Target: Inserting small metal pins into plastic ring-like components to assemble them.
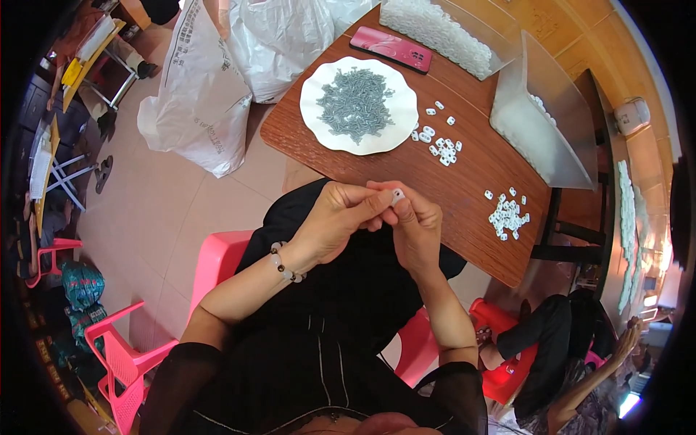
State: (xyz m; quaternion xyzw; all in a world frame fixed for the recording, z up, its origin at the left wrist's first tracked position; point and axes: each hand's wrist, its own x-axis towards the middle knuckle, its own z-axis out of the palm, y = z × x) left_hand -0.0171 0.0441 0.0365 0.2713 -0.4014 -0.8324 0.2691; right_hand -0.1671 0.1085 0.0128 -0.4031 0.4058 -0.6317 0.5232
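Above my lap, at the table's near edge, my two hands meet fingertip to fingertip. My right hand [418, 226] is closed in a pinch on a small white plastic piece [397, 194] with a dark hole. Pressed up beside it, my left hand [339, 217] is also closed; whatever its fingertips hold is hidden. Beyond my hands a white scalloped plate [313, 119] carries a heap of small grey screw-like pins [357, 103]. Loose white two-holed plastic pieces [445, 150] lie right of the plate, and another pile of such pieces [509, 217] sits farther right.
On the brown table [464, 188] a pink phone [391, 49] lies behind the plate. Two clear-walled bins of white pieces [442, 36] [523, 134] stand at the back and right. White sacks [199, 101] rest at the left. Another person's arm [594, 388] shows at lower right.
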